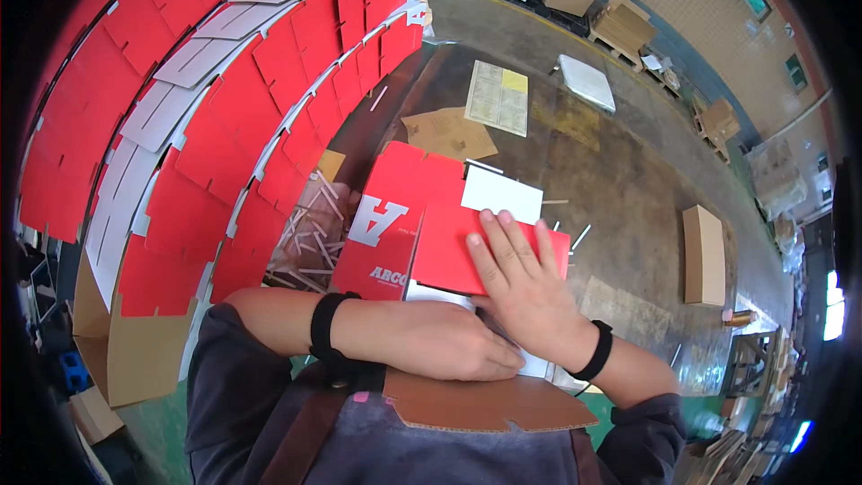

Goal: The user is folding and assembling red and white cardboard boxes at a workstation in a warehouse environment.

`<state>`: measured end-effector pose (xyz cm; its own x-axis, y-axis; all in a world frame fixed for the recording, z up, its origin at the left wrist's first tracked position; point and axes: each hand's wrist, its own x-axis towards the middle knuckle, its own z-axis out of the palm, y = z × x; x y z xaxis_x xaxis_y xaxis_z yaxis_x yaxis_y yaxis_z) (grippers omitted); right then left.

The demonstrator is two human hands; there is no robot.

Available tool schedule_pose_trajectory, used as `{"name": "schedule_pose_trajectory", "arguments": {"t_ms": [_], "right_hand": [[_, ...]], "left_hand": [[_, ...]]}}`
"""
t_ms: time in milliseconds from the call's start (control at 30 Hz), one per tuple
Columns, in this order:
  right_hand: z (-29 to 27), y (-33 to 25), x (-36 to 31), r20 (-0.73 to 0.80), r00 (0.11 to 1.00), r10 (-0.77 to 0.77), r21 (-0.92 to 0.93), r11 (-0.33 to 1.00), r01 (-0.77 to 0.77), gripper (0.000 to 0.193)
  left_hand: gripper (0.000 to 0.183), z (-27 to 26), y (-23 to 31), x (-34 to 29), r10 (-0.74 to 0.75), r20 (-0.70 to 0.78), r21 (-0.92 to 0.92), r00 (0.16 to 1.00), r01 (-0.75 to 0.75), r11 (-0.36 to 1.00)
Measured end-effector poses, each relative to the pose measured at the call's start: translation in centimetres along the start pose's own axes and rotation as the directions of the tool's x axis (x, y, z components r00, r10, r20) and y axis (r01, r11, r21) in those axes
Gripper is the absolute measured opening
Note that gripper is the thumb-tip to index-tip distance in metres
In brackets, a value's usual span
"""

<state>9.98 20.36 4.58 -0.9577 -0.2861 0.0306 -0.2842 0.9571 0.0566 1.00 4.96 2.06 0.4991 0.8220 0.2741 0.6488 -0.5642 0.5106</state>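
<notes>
A printed red-and-white cardboard box blank (pixel 382 181) lies in front of me, with a large white letter shape on its left part. My right hand (pixel 530 292) rests flat, fingers spread, on its folded red panel (pixel 440 247). Across the near side reaches my left hand (pixel 462 344), its fingers pressed together and bent down over a white flap (pixel 440 295); whatever is under those fingertips is hidden. A white flap (pixel 503 193) also shows beyond the red panel. Against my body sits a brown cardboard piece (pixel 489 402).
Long rows of red and white cardboard blanks (pixel 215 144) stand at the left. White strips (pixel 314 233) litter the area beside the box. Farther off lie a brown sheet (pixel 449 133), a printed sheet (pixel 496 97), a white flat pack (pixel 585 83) and an upright carton (pixel 704 256).
</notes>
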Motion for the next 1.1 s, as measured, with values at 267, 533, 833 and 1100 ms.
{"name": "schedule_pose_trajectory", "arguments": {"t_ms": [267,533,833,1100], "right_hand": [[-7.2,2.3,-10.1,0.003,0.996,-0.092,0.946,0.324,0.027,0.055],[-5.0,0.9,-8.9,-0.182,0.956,0.230,0.868,0.495,0.046,0.021],[6.6,0.4,-8.6,0.056,0.668,0.742,0.997,-0.003,-0.080,0.044],[-0.8,0.5,-10.3,0.007,0.769,0.640,0.913,0.310,-0.266,0.072]], "left_hand": [[0.029,-5.7,5.2,-4.9,-0.285,-0.442,-0.547,0.850,-0.004,0.837],[0.029,-6.5,6.4,-5.1,-0.377,-0.473,0.022,0.796,0.439,0.898],[0.065,3.2,-0.8,-6.5,-0.804,-0.506,-0.668,0.313,0.447,0.595],[0.093,-5.5,3.9,-4.7,-0.752,-0.316,-0.531,0.579,0.549,0.646]]}}
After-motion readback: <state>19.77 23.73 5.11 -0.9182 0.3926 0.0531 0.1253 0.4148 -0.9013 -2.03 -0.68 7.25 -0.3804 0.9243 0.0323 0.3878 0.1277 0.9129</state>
